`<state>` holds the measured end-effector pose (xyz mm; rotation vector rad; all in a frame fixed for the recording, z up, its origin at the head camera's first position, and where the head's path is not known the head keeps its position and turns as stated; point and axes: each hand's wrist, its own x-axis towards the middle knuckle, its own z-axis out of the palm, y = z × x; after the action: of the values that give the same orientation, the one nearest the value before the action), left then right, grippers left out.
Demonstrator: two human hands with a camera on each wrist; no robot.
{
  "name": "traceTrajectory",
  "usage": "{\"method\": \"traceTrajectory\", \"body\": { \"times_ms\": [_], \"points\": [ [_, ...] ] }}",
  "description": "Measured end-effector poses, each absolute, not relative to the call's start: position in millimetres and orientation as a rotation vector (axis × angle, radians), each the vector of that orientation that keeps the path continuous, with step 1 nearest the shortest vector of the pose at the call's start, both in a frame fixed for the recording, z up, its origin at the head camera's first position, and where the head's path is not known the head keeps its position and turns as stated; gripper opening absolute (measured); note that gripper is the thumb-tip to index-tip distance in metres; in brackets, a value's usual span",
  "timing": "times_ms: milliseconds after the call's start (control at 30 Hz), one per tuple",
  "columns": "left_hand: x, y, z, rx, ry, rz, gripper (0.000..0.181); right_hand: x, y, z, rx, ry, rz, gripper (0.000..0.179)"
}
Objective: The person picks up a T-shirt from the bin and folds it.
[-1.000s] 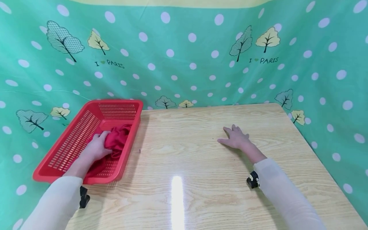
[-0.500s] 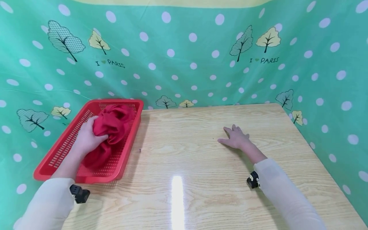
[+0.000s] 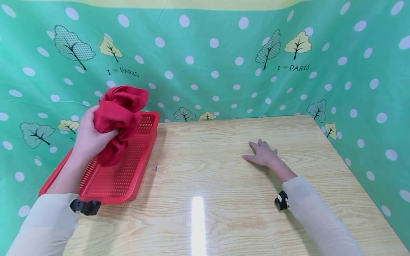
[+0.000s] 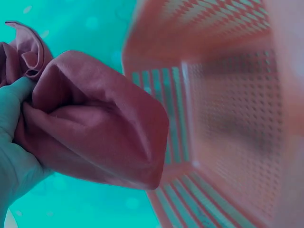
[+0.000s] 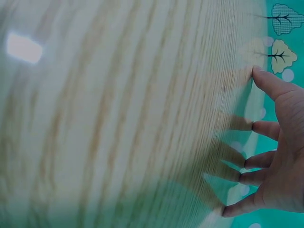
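A crumpled red cloth (image 3: 120, 115) is held up over the red plastic basket (image 3: 145, 160) by my left hand (image 3: 91, 133). Thumb and fingers grip its left side, and the fabric bunches and hangs in folds; its kind cannot be told while it is balled up. The left wrist view shows the same cloth (image 4: 99, 118) in the hand, with the basket's slotted wall (image 4: 166, 104) beside it. On the right part of the table, my right hand (image 3: 263, 153) rests with spread fingers and holds nothing. In the right wrist view its fingertips (image 5: 256, 71) touch the tabletop.
The wooden table (image 3: 205, 160) reaches back to a green dotted curtain (image 3: 192, 71), which also stands along the right side. The basket sits at the table's left, its visible floor showing only mesh. A bright light reflection (image 3: 198, 224) lies on the near tabletop.
My left hand has lifted the red cloth up out of the basket, raising it from the basket floor to above the rim. My right hand stays where it was.
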<state>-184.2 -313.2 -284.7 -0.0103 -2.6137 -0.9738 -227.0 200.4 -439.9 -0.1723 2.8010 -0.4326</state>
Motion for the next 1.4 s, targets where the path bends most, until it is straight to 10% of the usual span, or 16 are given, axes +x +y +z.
{"method": "traceTrajectory", "body": {
  "times_ms": [900, 1400],
  "points": [
    [-207, -171, -302, -0.600, -2.662, -1.107, 0.076, -225, 199, -442, -0.181, 2.867, -0.540, 0.078],
    [-209, -120, -353, -0.738, -2.873, -1.032, 0.077, -224, 168, -390, -0.210, 2.624, -1.507, 0.053]
  ]
}}
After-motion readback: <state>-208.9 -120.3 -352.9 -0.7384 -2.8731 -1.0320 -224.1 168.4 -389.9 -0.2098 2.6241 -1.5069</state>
